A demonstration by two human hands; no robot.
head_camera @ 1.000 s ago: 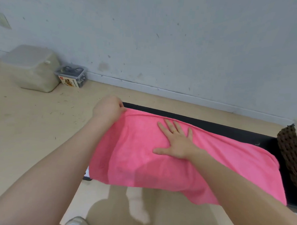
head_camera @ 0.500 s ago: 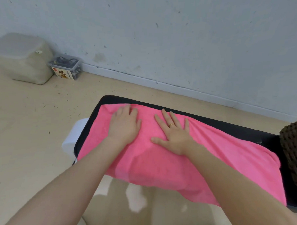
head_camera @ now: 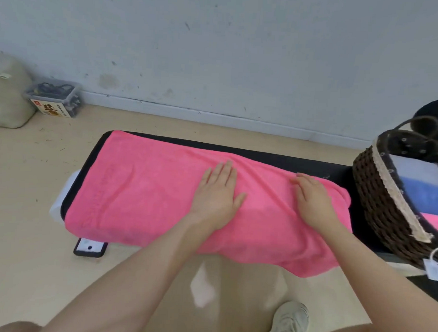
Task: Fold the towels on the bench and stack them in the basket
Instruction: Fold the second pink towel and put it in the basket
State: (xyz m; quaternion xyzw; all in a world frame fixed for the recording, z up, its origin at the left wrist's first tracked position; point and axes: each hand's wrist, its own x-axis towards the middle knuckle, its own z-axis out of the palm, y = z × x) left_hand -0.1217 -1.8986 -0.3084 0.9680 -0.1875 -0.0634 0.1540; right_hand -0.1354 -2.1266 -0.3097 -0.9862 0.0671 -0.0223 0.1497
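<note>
A pink towel (head_camera: 149, 193) lies spread along the black worktop (head_camera: 288, 160), covering most of its top, with the near edge draped over the front side toward the person. The left hand (head_camera: 215, 198) rests flat on the middle of the towel, fingers (head_camera: 221, 173) straight and close together, pressing down and grasping nothing. The right hand (head_camera: 312, 198) lies flat on the towel's right end, fingers likewise released and extended, palm on the cloth. The two hands sit apart, with a low ridge of fabric between them.

At the right end of the worktop stands a dark woven basket (head_camera: 377, 198) with a pale trim band on its rim, just beside the towel's end. Inside it a blue towel (head_camera: 425, 195) lies above a pink one (head_camera: 436, 220), and something white sits behind them, possibly another towel, though the edge of the view cuts it off.

On the floor by the wall are a clear plastic box (head_camera: 54, 98) and a pale lidded container (head_camera: 8, 91). A light shoe (head_camera: 286, 324) shows near the bottom.
</note>
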